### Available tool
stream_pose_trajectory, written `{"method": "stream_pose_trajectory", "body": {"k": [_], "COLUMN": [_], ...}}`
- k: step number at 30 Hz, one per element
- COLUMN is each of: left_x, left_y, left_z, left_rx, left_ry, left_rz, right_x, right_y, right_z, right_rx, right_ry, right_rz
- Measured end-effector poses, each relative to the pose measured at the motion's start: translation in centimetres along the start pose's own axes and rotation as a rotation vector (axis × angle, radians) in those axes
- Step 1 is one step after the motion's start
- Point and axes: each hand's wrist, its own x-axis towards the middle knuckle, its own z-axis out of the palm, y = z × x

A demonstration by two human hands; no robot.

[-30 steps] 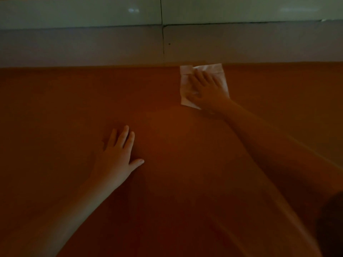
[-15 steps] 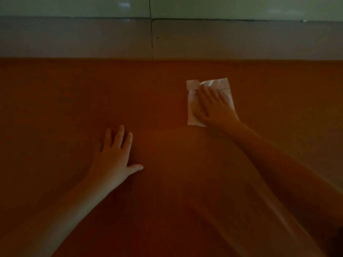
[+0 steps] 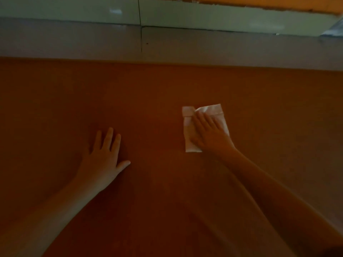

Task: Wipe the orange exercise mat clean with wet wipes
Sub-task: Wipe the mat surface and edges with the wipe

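Far edge: straight border of the orange mat, running left to right well beyond both sets of fingertips and meeting a grey floor strip; the other borders out of view.
Open room: bare mat between the two hands, ahead of the fingertips up to the far border, and outward past each hand.
Left hand: flat and palm down on the mat, fingers straight and slightly spread, thumb angled toward the right hand; holding nothing.
Right hand: flat, fingers extended, pressing down on the wipe.
Wipe: white, soft, creased, folded to a rough rectangle; lying on the mat under the right palm and fingers, with its far end and thumb-side margin showing and a small flap turned over at the far thumb-side corner.
Mat surface: matte, finely grained, dimly lit.
Beyond the floor strip: glossy pale tiles, with a dark upright joint ahead of the gap between the hands.
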Motion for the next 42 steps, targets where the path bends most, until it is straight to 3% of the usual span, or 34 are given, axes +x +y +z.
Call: {"method": "stream_pose_trajectory", "body": {"k": [2,4,7,10,12,16,23,28,32,36,42], "left_x": [-0.7,-1.3,-2.1,-3.2,-4.0,-5.5,-7.7,-9.5,-10.6,-11.7,-12.9], "left_y": [0.2,0.4,0.4,0.4,0.4,0.9,2.7,3.1,2.6,3.2,2.8], "left_z": [0.4,0.7,1.0,1.5,1.9,2.6,2.7,2.5,2.7,3.4,4.7], "left_rx": [0.000,0.022,0.038,0.018,0.011,-0.032,-0.089,-0.082,-0.069,-0.101,-0.167], "left_ry": [0.013,-0.011,-0.040,-0.056,-0.068,-0.071,-0.112,-0.155,-0.181,-0.173,-0.115], "left_rz": [-0.006,-0.012,-0.004,0.013,0.015,0.016,0.024,0.089,0.119,0.121,0.140], "right_x": [0.3,0.0,-2.8,-6.0,-7.2,-8.8,-14.3,-16.2,-18.0,-19.9,-23.2], "right_y": [-0.7,-3.3,-7.6,-7.2,-5.0,-3.1,-9.3,-8.5,-10.8,-11.1,-8.3], "right_z": [0.1,0.1,0.6,1.6,2.1,1.3,0.9,1.4,0.6,-0.2,0.6], "right_rx": [0.066,0.150,0.157,0.064,0.020,0.109,0.306,0.353,0.341,0.296,0.042], "right_ry": [-0.004,0.001,-0.041,-0.067,-0.005,-0.101,-0.233,-0.222,-0.249,-0.379,-0.446], "right_rz": [0.186,0.243,0.037,-0.141,-0.028,0.267,0.017,0.187,0.177,0.119,0.197]}}
